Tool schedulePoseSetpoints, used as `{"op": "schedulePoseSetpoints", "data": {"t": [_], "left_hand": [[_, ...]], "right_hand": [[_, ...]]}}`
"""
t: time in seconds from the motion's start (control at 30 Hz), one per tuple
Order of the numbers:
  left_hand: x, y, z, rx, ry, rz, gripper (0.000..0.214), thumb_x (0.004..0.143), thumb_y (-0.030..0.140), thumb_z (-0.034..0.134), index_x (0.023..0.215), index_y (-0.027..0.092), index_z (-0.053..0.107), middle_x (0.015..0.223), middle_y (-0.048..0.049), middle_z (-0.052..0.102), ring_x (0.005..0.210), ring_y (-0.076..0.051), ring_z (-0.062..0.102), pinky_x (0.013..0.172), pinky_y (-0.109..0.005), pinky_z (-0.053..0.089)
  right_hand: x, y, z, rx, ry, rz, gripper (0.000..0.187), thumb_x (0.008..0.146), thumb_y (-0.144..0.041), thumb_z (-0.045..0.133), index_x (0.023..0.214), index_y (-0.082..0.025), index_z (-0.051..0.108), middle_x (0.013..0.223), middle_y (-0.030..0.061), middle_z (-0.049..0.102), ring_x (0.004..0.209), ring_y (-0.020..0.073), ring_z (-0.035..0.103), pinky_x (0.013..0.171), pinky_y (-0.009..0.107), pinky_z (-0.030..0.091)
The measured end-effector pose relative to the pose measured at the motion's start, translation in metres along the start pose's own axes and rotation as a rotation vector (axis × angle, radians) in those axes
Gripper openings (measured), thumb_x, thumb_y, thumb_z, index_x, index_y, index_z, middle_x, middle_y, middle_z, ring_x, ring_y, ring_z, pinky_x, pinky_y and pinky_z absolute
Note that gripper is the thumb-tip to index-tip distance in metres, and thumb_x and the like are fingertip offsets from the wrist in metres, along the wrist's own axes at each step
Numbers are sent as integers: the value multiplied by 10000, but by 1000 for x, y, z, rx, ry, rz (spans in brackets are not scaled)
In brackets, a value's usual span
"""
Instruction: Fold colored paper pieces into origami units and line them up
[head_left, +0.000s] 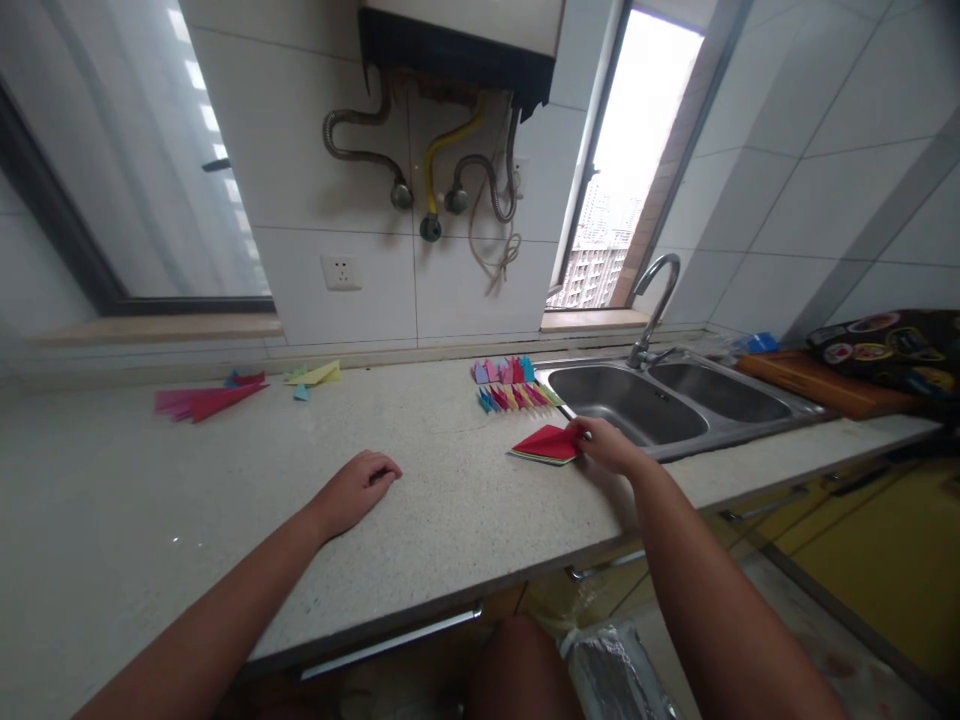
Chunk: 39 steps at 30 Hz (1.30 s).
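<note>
My right hand (pixel 606 444) pinches the corner of a red folded paper (pixel 546 441) that lies on top of a small stack of coloured sheets, just left of the steel sink (pixel 660 395). My left hand (pixel 358 490) rests on the speckled counter (pixel 187 480) with its fingers curled under, holding nothing I can see. Behind the red paper stand rows of small folded paper pieces (pixel 512 384) in pink, blue, yellow and green.
Pink and red folded papers (pixel 206 400) and yellow-green ones (pixel 315 376) lie at the back left of the counter. A tap (pixel 654 300) rises behind the double sink. An orange board (pixel 814 383) and a patterned cloth (pixel 892 350) sit to the right. Pipes hang on the tiled wall.
</note>
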<state>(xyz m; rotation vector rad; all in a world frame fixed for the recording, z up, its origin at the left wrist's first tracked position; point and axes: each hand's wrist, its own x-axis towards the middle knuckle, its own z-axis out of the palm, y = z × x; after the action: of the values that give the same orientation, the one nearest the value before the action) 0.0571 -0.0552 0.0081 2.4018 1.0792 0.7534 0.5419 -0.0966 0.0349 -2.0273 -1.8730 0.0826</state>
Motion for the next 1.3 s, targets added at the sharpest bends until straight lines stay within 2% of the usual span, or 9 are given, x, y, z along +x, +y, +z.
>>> {"op": "schedulePoseSetpoints", "data": {"t": [0.13,0.27,0.33,0.4,0.53,0.67,0.9,1.3], "left_hand": [[1,2,0,-7,-2,-13,214,913,288,490,921,212,690,947,-51,666,926,-216,598,864,-364,454],[2,1,1,-21,-6,-28,214,911,307,500,917,213,692,951,-53,667,929,-220,603,865,-367,461],[3,0,1,-27,-9,-36,218,912,320,501,920,217,693,957,-52,669,932,-221,606,868,-368,462],[3,-1,2,-28,-10,-38,218,912,329,504,922,223,695,962,-48,671,937,-220,607,871,-366,462],[4,-5,3,-26,-8,-34,212,911,333,509,926,231,695,967,-39,672,945,-216,608,875,-357,459],[4,-6,4,-18,-14,-36,208,910,334,512,926,234,693,971,-37,672,948,-215,608,877,-355,459],[4,-7,5,-12,-18,-38,223,914,348,500,930,230,689,975,-48,672,951,-223,606,873,-366,464],[4,-5,3,-8,-12,-25,240,912,356,489,925,227,692,969,-57,676,942,-228,612,874,-377,474]], "right_hand": [[8,2,-3,-3,-15,12,265,766,-132,585,978,-210,723,936,71,722,844,203,609,751,276,427],[7,0,-7,-24,11,19,424,771,-128,553,1170,-229,659,1133,96,685,1029,258,566,847,339,405],[5,-5,-8,-63,33,-25,459,783,-142,542,1218,-261,629,1241,87,643,1135,293,503,896,389,369],[2,-11,-7,-119,37,-105,409,815,-176,528,1188,-297,642,1284,63,622,1173,308,457,912,420,329],[-2,-19,-1,-199,-23,-200,268,868,-226,513,1025,-317,711,1148,37,675,1098,285,465,862,388,280],[-4,-20,6,-269,-26,-167,251,895,-237,498,978,-304,725,1043,48,683,1027,264,475,780,352,246],[0,-20,12,-356,-36,-123,225,913,-279,479,924,-283,704,1041,56,663,999,263,462,737,353,211],[-4,-19,7,-380,-72,-64,238,915,-294,461,935,-272,698,1052,85,650,1009,285,449,770,377,219]]}}
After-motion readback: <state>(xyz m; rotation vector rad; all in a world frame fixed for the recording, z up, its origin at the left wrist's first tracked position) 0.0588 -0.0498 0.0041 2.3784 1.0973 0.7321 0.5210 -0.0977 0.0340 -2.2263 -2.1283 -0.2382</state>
